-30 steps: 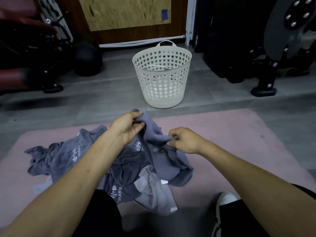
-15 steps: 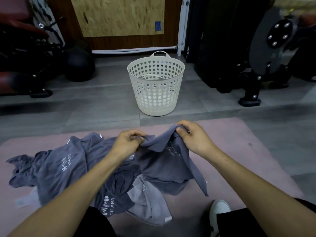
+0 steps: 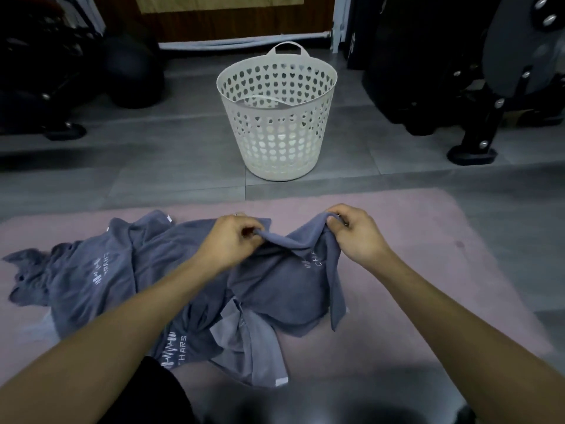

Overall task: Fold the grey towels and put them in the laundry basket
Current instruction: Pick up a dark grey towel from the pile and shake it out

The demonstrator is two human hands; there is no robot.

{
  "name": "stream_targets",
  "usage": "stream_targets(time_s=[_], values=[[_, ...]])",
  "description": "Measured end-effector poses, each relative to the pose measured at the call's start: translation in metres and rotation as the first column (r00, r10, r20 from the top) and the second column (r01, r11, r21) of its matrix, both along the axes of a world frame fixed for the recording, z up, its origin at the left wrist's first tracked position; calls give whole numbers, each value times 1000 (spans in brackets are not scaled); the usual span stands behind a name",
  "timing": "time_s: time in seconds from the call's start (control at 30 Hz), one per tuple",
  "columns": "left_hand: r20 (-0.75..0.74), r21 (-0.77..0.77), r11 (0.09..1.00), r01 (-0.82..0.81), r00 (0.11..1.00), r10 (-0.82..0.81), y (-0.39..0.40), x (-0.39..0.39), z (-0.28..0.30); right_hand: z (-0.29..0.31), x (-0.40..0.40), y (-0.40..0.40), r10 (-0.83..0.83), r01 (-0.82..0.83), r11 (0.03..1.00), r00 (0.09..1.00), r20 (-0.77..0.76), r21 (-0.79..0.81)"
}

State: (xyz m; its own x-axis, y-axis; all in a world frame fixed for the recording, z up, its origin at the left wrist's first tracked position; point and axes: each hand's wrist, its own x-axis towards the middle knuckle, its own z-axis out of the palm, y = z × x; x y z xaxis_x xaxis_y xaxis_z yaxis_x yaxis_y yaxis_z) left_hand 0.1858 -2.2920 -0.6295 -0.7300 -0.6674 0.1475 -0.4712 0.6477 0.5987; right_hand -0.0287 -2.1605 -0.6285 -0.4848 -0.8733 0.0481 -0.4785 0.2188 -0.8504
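- Since a second ago, your two hands have spread apart along the top edge of one grey towel [image 3: 275, 280], which was bunched between them then and now hangs stretched from hand to hand.
- Your left hand [image 3: 232, 240] pinches that edge with curled fingers, thumb against forefinger, near the middle of the pile.
- Your right hand [image 3: 351, 231] grips the towel's raised corner, fingers curled over the fabric, so that the cloth sags in a shallow dip between the two grips.
- White print shows on the held towel just below your right hand: the letters "CHA" can be read, the rest is lost in a fold.
- Other grey towels [image 3: 91, 276] lie crumpled on the pink mat [image 3: 412, 301] to your left and under your left forearm; one near your knee reads "CHARS" beside a white waveform logo, and another further left carries the same mark, too creased to read fully.
- The white laundry basket [image 3: 276, 123], with heart-shaped holes, stands upright on the grey floor [image 3: 153, 166] beyond the mat, well apart from the towels.
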Motion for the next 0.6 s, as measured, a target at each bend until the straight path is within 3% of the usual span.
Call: stream_targets(time_s=[0.07, 0.2, 0.3, 0.4, 0.47, 0.53, 0.6], values=[[15, -19, 1000, -22, 1000, 22, 5, -13, 1, 2, -11, 3, 9, -8, 1000, 1000, 17, -21], [9, 155, 960, -234, 972, 236, 18, -38, 16, 21, -38, 10, -12, 15, 999, 998, 66, -41], [-47, 277, 912, -303, 943, 328, 39, -58, 32, 30, -58, 26, -53, 54, 999, 990, 130, -4], [-174, 503, 819, -274, 897, 407, 68, -77, 52, 24, -66, 54, -6, 6, 996, 1000, -3, 90], [-243, 611, 760, -220, 862, 446, 89, -86, 69, 24, -61, 75, 4, 0, 998, 998, -64, 63], [-281, 674, 713, -195, 824, 491, 106, -93, 86, 29, -52, 93, 38, -39, 999, 998, 55, 18], [-303, 719, 670, -182, 786, 538, 120, -98, 105, 36, -39, 108, 173, -179, 983, 974, 148, 30]])
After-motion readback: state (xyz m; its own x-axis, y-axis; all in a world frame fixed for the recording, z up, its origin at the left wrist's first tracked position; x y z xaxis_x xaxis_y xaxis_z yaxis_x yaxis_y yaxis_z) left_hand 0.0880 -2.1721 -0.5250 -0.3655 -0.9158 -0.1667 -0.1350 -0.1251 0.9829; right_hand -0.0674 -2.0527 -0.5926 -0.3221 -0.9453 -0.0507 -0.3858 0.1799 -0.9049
